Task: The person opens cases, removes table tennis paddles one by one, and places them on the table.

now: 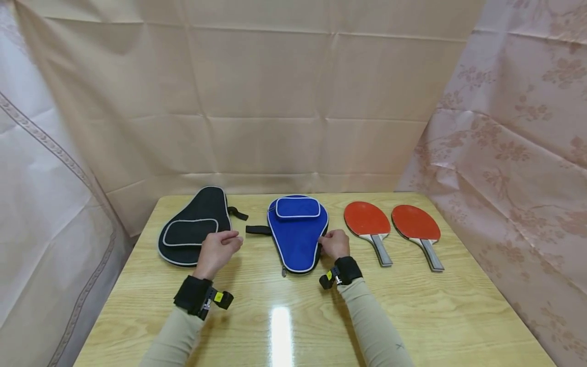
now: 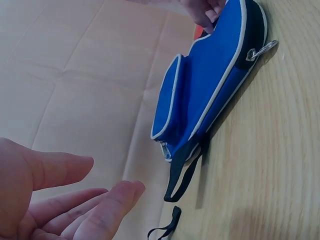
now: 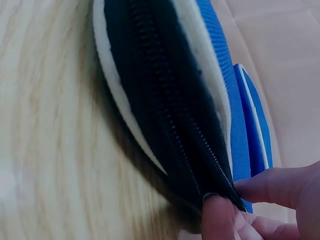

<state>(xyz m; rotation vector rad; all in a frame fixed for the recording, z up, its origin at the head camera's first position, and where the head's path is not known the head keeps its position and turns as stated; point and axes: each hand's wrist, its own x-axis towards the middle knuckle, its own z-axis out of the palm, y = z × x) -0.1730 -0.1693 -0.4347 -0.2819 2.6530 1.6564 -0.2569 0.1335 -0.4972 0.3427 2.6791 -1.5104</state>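
A blue table tennis paddle case (image 1: pixel 297 242) with white piping and a small front pocket lies flat mid-table. My right hand (image 1: pixel 336 243) pinches its right edge between thumb and fingers. Up close in the right wrist view, the zipper (image 3: pixel 150 55) runs down to those fingertips, its teeth parted near them; whether they hold the pull or the fabric I cannot tell. My left hand (image 1: pixel 219 252) hovers by a black paddle case (image 1: pixel 206 204), thumb and fingers apart, holding nothing. The blue case's black strap (image 1: pixel 258 230) points left, and a metal clip (image 2: pixel 262 51) shows at its narrow end.
Two red paddles, one nearer (image 1: pixel 367 219) and one farther right (image 1: pixel 416 223), lie side by side on the wooden table (image 1: pixel 238 326), handles toward me. A beige cloth (image 1: pixel 261 92) hangs behind the table, with patterned cloths on both sides.
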